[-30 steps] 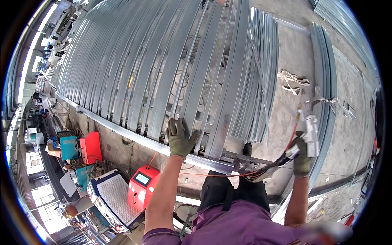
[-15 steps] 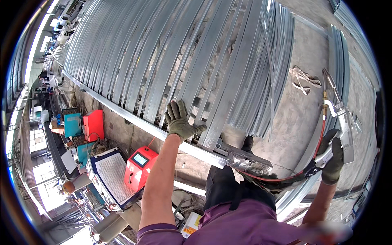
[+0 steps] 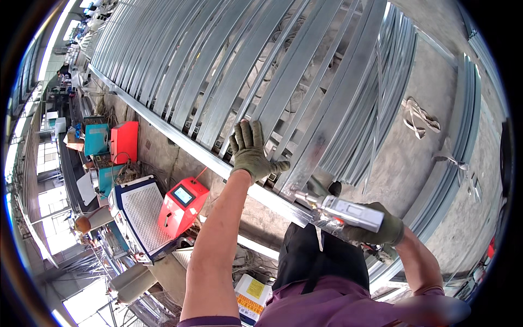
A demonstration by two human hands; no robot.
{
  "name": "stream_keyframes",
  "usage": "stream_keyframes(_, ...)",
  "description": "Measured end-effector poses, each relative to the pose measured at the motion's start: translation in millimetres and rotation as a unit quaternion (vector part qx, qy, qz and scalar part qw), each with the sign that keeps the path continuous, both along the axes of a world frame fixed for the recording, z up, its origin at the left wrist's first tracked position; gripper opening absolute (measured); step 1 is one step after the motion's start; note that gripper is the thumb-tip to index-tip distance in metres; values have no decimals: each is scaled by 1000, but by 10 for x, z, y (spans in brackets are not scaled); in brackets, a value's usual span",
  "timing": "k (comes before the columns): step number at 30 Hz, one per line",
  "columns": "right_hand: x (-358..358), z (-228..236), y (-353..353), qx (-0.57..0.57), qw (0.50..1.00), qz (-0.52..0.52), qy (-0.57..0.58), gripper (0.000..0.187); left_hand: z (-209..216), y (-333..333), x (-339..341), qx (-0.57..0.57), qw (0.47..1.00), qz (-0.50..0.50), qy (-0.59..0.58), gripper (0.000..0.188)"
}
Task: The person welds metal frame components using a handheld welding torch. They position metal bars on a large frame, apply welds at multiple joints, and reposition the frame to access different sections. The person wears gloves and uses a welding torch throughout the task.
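My left hand (image 3: pixel 253 157), in a green-grey work glove, lies with spread fingers on the ends of the grey metal tubes (image 3: pixel 279 101), beside the long edge rail (image 3: pixel 185 143). My right hand (image 3: pixel 385 226), gloved alike, is wrapped round the handle of a silver welding gun (image 3: pixel 353 212). The gun points left, its nozzle close to the near right corner of the metal frame, where the last wide tube meets the rail. Whether the tip touches the metal I cannot tell. The glove and gun body hide the grip.
A red box with a screen (image 3: pixel 184 204) stands left of my left forearm, beside a white-and-blue machine (image 3: pixel 143 220). Loose thin metal strips (image 3: pixel 376 109) lie along the frame's right side. Pale straps (image 3: pixel 419 117) and a stack of long profiles (image 3: pixel 460 147) lie on the floor at right.
My right hand has brought the welding gun from the far right, where it pointed up, leftward to the frame's corner. My left hand stays spread on the tubes; the view has shifted slightly.
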State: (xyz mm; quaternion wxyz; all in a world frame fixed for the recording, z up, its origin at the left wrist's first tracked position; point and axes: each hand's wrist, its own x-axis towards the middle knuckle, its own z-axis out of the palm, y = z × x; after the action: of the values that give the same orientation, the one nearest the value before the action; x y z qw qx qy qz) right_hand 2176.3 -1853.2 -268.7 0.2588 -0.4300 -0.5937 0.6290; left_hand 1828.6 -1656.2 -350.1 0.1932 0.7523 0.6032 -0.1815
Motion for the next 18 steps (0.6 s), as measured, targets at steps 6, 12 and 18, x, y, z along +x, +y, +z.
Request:
stream_keyframes(6, -184, -142, 163, -61, 995, 56, -48, 46, 20, -23, -8, -11, 1000, 6, 0, 170)
stream_keyframes(12, -303, -291, 326, -66, 998, 22, 6, 46, 8, -21, -28, -5, 1000, -1, -2, 169)
stream_keyframes(18, -355, -409, 385, -147, 985, 90, 14, 56, 33, -14, -19, 1, 1000, -8, -6, 168)
